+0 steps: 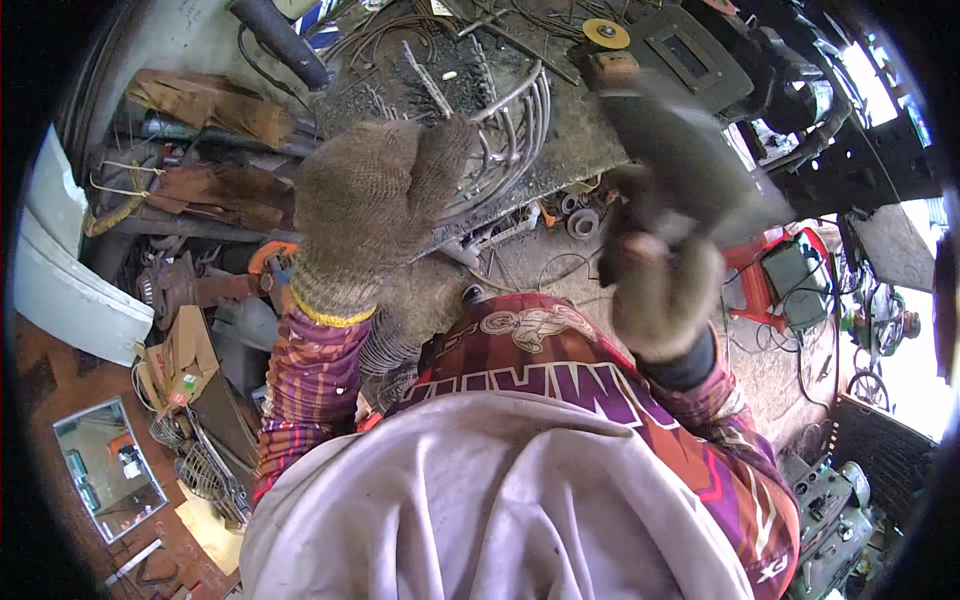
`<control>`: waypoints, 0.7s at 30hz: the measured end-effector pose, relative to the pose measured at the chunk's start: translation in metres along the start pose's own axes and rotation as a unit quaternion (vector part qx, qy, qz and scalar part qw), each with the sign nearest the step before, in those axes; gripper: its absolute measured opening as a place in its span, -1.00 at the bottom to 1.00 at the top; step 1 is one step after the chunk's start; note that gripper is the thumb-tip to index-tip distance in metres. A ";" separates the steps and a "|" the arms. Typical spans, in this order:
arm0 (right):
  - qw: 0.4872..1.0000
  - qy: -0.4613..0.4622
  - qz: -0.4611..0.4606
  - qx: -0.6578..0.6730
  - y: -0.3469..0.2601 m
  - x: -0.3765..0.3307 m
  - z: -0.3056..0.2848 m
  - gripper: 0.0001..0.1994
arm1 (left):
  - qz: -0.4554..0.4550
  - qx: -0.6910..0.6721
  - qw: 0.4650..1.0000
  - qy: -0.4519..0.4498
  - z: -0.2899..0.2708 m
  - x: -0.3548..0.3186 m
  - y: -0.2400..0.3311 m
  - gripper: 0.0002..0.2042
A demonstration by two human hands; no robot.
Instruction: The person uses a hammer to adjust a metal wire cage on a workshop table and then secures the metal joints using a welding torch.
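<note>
My left hand [365, 205], in a brown knit glove with a yellow cuff edge, is closed at the left side of a frame of curved metal rods [528, 125]. Its fingertips press against the rods, and the glove hides part of them. The frame rests on a dark, debris-strewn worktable [580, 140]. To the right, my gloved right hand [672, 290] is curled round the near end of a dark grey object [675, 145]. Motion blur hides what kind of object it is. A bare fingertip shows through the glove.
A yellow disc [607, 33] and a dark welding mask [690, 60] lie at the far right of the table. A dark cylinder [280, 42] stands far left. Below are a red stool [755, 285], cables, a cardboard box [180, 360] and a grey machine [835, 525].
</note>
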State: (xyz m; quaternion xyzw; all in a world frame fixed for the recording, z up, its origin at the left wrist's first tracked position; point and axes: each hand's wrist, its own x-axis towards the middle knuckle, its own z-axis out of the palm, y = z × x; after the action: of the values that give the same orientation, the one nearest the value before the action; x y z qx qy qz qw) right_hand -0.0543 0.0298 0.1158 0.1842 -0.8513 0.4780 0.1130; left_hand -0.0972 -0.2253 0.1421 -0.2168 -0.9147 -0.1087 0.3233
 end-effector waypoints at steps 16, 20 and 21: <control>0.999 0.027 0.006 0.044 0.006 0.003 0.008 -0.64 | -0.019 -0.028 0.999 0.000 -0.015 0.006 0.007 -0.63; 1.000 -0.007 0.015 0.005 0.007 0.007 0.016 -0.64 | -0.003 -0.035 0.999 0.005 -0.015 0.006 0.011 -0.65; 1.000 -0.011 0.013 0.004 0.007 0.009 0.019 -0.63 | -0.001 -0.035 0.999 0.006 -0.014 0.006 0.011 -0.65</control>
State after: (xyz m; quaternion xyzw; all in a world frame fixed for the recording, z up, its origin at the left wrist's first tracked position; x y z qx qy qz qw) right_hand -0.0656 0.0150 0.1035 0.1785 -0.8527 0.4812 0.0970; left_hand -0.0886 -0.2183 0.1574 -0.2259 -0.9087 -0.1422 0.3211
